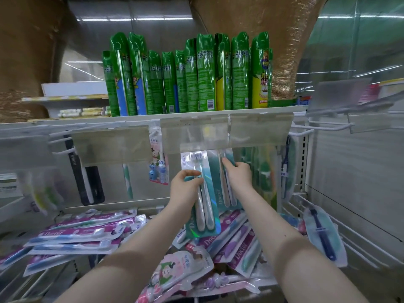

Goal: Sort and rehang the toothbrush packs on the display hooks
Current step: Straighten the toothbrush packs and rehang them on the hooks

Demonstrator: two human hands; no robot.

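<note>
Left hand [185, 189] grip pinches a teal Doctor toothbrush pack [206, 217]; right hand [239, 177] grip holds a second teal pack [218, 193] just beside it.

The tops of the front pack [204, 215] and the rear pack [218, 189] vanish behind a cloudy tag holder [194, 134] at centre, so their hang holes and the hook cannot be seen. The left hand [185, 189] gripping the front pack covers its left edge. The right hand [239, 173] holding the rear pack covers its right side. Both forearms run off the bottom edge. The far-left packs [41, 193] are a blur. Print on the cans [203, 79] at top is too small to read. The bottom edge cuts the pink pack [175, 274], and the arms hide part of the pile [87, 232].
</note>
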